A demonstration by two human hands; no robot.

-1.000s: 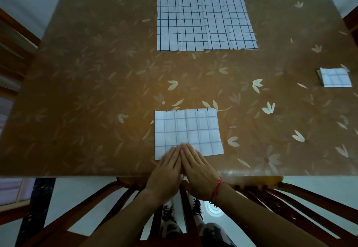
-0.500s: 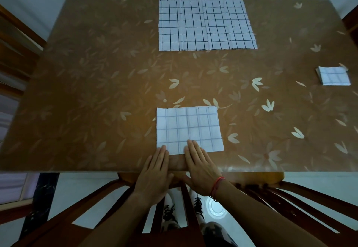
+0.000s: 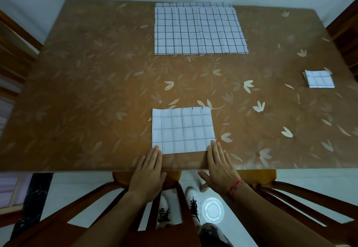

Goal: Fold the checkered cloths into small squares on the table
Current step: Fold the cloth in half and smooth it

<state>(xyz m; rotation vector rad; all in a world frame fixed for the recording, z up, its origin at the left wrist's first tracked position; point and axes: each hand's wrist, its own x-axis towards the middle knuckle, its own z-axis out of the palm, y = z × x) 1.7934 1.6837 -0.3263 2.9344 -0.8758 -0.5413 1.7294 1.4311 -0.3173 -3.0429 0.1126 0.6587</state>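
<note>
A partly folded white checkered cloth lies flat near the table's front edge. My left hand rests flat with its fingertips at the cloth's near left corner. My right hand rests flat with its fingertips at the near right corner. Both hands press palm down and hold nothing. A larger pile of unfolded checkered cloths lies at the far middle of the table. A small folded square stack sits at the right side.
The brown table has a leaf-patterned top. Wooden chairs stand at the left and right sides, and a chair back is below the front edge. Shoes and a round floor drain show on the white floor.
My hands have slid apart along the cloth's near edge, from touching each other at the middle to one at each near corner. The cloth lies flatter.
</note>
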